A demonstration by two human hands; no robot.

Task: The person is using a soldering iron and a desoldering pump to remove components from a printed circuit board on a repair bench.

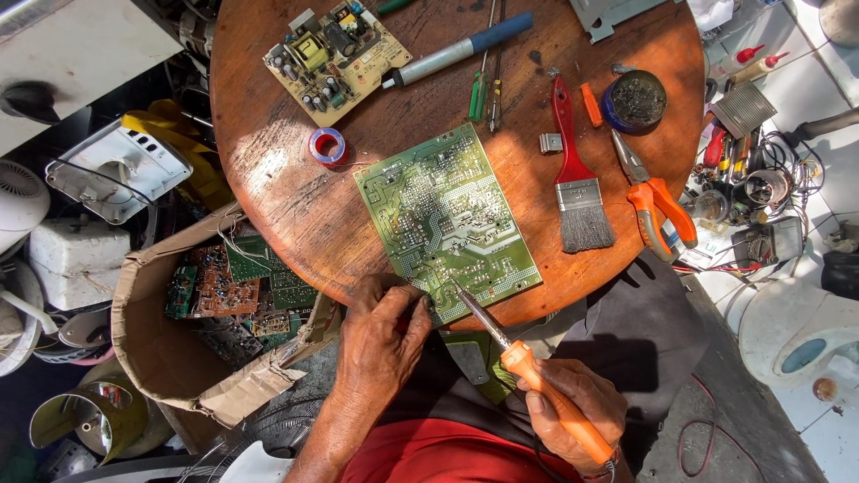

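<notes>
A green circuit board (445, 219) lies solder side up on a round wooden table (295, 206). My left hand (380, 335) rests at the board's near edge, fingers curled and touching it; whether they pinch anything I cannot see. My right hand (577, 402) grips an orange-handled soldering iron (528, 367), its metal tip touching the board's near corner beside my left fingers.
On the table lie a second board with components (335, 58), a red solder spool (328, 146), a blue-handled tool (456, 51), screwdrivers (483, 89), a red brush (573, 170), orange pliers (658, 206) and a round tin (635, 100). A cardboard box of boards (224, 295) stands left.
</notes>
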